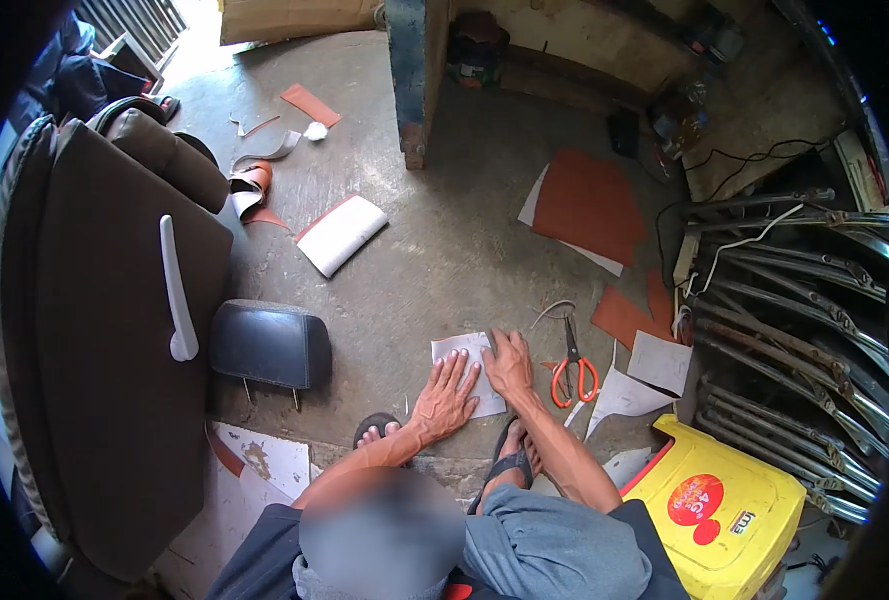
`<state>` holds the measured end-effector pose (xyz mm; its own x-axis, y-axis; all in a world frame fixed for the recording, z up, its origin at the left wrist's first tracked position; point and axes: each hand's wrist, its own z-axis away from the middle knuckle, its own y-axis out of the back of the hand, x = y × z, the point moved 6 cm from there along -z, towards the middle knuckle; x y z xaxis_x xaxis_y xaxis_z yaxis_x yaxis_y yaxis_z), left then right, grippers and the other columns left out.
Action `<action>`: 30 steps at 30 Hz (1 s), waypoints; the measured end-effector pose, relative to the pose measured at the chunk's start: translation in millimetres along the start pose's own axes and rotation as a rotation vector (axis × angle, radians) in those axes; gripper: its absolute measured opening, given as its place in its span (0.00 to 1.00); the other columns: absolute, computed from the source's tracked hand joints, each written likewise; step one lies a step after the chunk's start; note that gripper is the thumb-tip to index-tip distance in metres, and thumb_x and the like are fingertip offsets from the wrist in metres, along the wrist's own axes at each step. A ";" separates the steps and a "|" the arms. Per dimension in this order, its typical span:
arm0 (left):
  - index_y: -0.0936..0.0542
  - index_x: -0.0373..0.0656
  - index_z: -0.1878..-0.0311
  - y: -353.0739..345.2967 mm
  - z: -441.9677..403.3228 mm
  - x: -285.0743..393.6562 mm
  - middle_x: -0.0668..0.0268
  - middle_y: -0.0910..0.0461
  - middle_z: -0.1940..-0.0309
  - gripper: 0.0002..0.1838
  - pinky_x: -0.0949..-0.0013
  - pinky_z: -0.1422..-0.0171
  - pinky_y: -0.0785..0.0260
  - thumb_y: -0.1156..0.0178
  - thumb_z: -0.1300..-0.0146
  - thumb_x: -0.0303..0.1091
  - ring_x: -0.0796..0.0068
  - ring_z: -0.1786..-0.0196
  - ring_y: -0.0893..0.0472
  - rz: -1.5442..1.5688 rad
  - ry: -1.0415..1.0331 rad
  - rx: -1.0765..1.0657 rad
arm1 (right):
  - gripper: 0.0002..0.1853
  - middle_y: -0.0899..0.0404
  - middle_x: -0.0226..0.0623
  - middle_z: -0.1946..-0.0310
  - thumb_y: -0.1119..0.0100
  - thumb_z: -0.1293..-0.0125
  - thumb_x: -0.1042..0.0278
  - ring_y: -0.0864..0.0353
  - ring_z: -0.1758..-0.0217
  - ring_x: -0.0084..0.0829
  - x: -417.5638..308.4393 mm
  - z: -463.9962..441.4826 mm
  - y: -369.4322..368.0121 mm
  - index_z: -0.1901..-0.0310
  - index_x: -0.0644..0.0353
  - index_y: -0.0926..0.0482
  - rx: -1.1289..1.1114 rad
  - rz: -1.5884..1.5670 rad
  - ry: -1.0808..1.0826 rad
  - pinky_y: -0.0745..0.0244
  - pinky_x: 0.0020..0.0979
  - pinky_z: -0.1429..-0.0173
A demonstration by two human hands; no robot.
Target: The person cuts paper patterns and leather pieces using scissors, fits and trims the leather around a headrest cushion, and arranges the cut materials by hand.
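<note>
On the concrete floor, a pale sheet (464, 350) lies between my feet and the floor's middle. My left hand (444, 398) rests flat on it with the fingers spread. At the sheet's right edge, my right hand (507, 365) has its fingers bent together round a small dark object (494, 340), too small to name. Orange-handled scissors (574, 375) lie on the floor to the right of my right hand. Beside them are pale-backed pieces (624, 397) and a reddish-brown scrap (619, 318).
A black headrest (269, 345) and a large dark seat panel (124, 330) stand at the left. Reddish-brown sheets (589, 210) lie at the upper right. Metal frames (794, 340) and a yellow box (724, 500) are on the right. A post (411, 80) rises ahead.
</note>
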<state>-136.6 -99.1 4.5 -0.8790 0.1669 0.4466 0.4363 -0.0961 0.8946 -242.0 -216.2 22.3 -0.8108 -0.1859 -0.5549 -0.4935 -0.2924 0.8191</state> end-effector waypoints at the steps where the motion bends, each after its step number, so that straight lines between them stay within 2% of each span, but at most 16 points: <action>1: 0.39 0.42 0.21 -0.4 -0.3 -1.3 0.46 0.48 0.19 0.37 0.45 0.15 0.61 0.46 0.28 0.50 0.46 0.16 0.51 -0.006 0.004 0.006 | 0.22 0.22 0.53 0.49 0.34 0.38 0.64 0.25 0.41 0.54 -3.7 -5.6 -1.1 0.43 0.63 0.20 -0.029 0.023 -0.011 0.29 0.47 0.35; 5: 0.39 0.43 0.21 -2.8 0.5 -2.8 0.46 0.48 0.19 0.37 0.45 0.15 0.61 0.47 0.28 0.51 0.47 0.16 0.51 -0.009 -0.002 0.011 | 0.22 0.23 0.53 0.50 0.34 0.38 0.63 0.24 0.43 0.54 -7.7 -15.8 -8.2 0.45 0.64 0.20 -0.059 0.079 0.017 0.28 0.47 0.37; 8: 0.40 0.43 0.21 -5.1 2.2 -2.7 0.46 0.48 0.19 0.38 0.45 0.15 0.61 0.47 0.28 0.51 0.47 0.16 0.51 -0.001 -0.001 0.009 | 0.21 0.19 0.53 0.51 0.34 0.39 0.62 0.20 0.46 0.53 -1.8 -21.7 -10.9 0.47 0.64 0.19 -0.118 -0.018 -0.092 0.24 0.46 0.40; 10: 0.40 0.43 0.21 -5.0 0.1 -2.9 0.46 0.48 0.19 0.38 0.45 0.15 0.62 0.47 0.29 0.51 0.47 0.16 0.51 -0.003 -0.011 0.007 | 0.22 0.15 0.52 0.53 0.33 0.39 0.59 0.14 0.50 0.49 8.4 -25.4 -13.8 0.48 0.64 0.18 -0.140 -0.136 -0.256 0.21 0.43 0.43; 14: 0.40 0.45 0.20 -3.3 1.7 -2.6 0.47 0.48 0.19 0.38 0.46 0.15 0.62 0.47 0.29 0.51 0.48 0.16 0.50 -0.015 -0.004 0.013 | 0.23 0.12 0.51 0.54 0.31 0.39 0.54 0.12 0.50 0.44 14.4 -27.5 -16.2 0.48 0.63 0.16 -0.234 -0.124 -0.265 0.21 0.39 0.43; 16: 0.40 0.46 0.20 -3.6 3.3 -2.0 0.48 0.48 0.19 0.38 0.46 0.15 0.62 0.47 0.29 0.51 0.48 0.16 0.50 -0.019 -0.001 0.016 | 0.25 0.12 0.48 0.54 0.31 0.38 0.50 0.12 0.51 0.40 21.2 -26.6 -16.4 0.49 0.62 0.14 -0.256 -0.212 -0.337 0.20 0.36 0.44; 22: 0.39 0.44 0.21 -2.2 1.9 -2.2 0.48 0.47 0.19 0.37 0.46 0.15 0.60 0.48 0.28 0.52 0.48 0.16 0.49 -0.024 -0.004 0.014 | 0.22 0.11 0.44 0.57 0.32 0.37 0.50 0.11 0.53 0.37 30.8 -30.6 -14.0 0.50 0.59 0.12 -0.242 -0.163 -0.304 0.20 0.35 0.47; 24: 0.39 0.47 0.21 -2.2 1.8 -2.4 0.49 0.48 0.19 0.37 0.47 0.15 0.63 0.47 0.29 0.51 0.49 0.16 0.51 -0.008 0.003 0.011 | 0.21 0.11 0.45 0.57 0.32 0.38 0.50 0.11 0.54 0.37 28.1 -30.9 -12.0 0.51 0.59 0.12 -0.245 -0.162 -0.308 0.20 0.35 0.47; 30: 0.39 0.46 0.21 -0.9 0.8 -0.8 0.49 0.48 0.19 0.37 0.45 0.15 0.65 0.47 0.29 0.50 0.49 0.16 0.52 -0.024 0.018 -0.024 | 0.21 0.10 0.44 0.59 0.30 0.40 0.52 0.11 0.57 0.35 28.7 -31.9 -11.0 0.52 0.59 0.11 -0.238 -0.214 -0.320 0.20 0.34 0.49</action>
<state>-136.1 -98.4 3.4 -0.8927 0.1520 0.4243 0.4103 -0.1155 0.9046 -249.8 -248.3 -7.3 -0.7731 0.1912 -0.6048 -0.6054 -0.5069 0.6137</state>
